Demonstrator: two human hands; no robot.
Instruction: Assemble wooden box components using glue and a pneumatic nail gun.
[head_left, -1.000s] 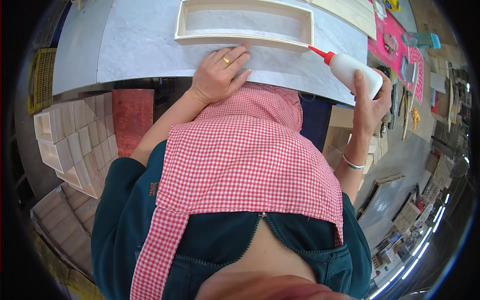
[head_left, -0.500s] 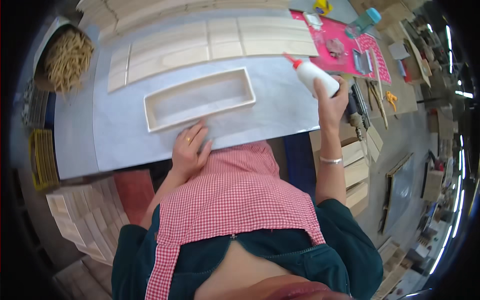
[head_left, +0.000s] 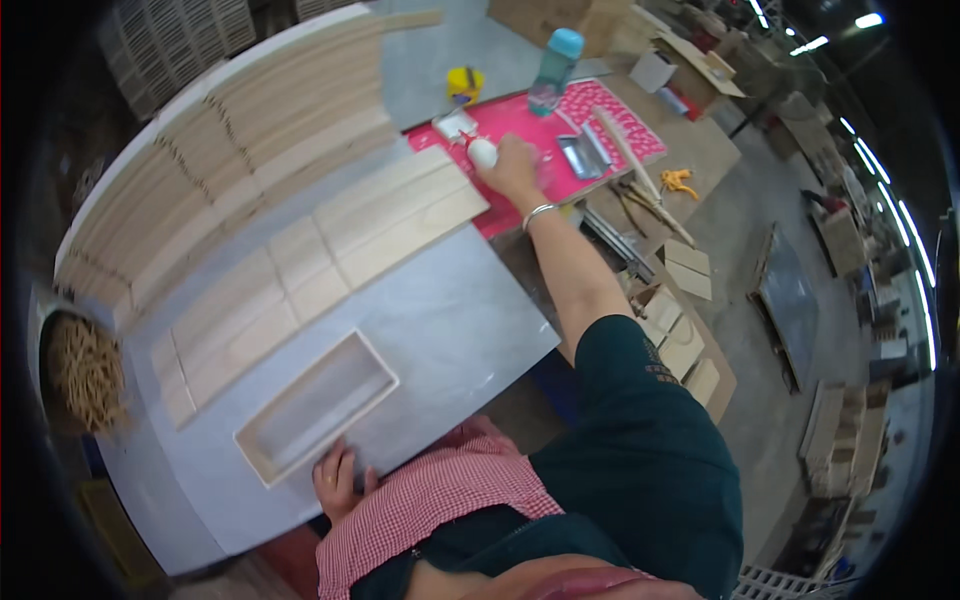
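Observation:
My right arm stretches far out over the pink mat [head_left: 515, 112]. In my right hand [head_left: 514, 172] is a white squeeze bottle [head_left: 482, 153] with a red nozzle, apparently a glue bottle, tilted toward a small whitish dish [head_left: 455, 124]. Whether the bottle touches the mat is hard to tell. At the table's near edge rests my left hand [head_left: 338, 482], fingers apart and holding nothing. Its fingertips lie against or close beside the near wall of a long rectangular wooden frame [head_left: 380, 359].
Flat wooden panels [head_left: 320, 265] lie in a row beyond the frame, with stacked strips [head_left: 270, 140] behind. A tub of wooden sticks [head_left: 88, 375] stands left. A teal-capped bottle [head_left: 555, 72], yellow tape measure [head_left: 464, 84] and orange clamp [head_left: 679, 182] are at the far right.
My right hand has carried the bottle away from my body to the pink mat. The view has swung right. My left hand stays beside the frame.

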